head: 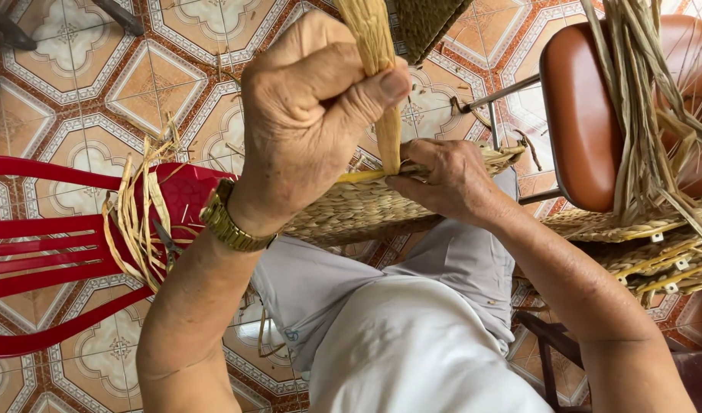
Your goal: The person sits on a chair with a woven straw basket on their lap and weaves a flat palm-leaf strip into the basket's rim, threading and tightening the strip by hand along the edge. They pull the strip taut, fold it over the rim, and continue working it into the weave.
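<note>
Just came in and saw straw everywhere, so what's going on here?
A seated person is weaving a basket from dried straw. The left hand grips a flat straw strand and pulls it upward, while the right hand pinches the rim of the woven basket resting on the lap. Loose straw scraps lie on a red plastic chair, and more straw hangs over a brown chair.

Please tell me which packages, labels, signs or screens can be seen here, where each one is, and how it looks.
Small white tags: on the stacked woven pieces at right, below the brown chair; squarish, plain white, too small to read.
No packages, signs or screens are visible.
</note>
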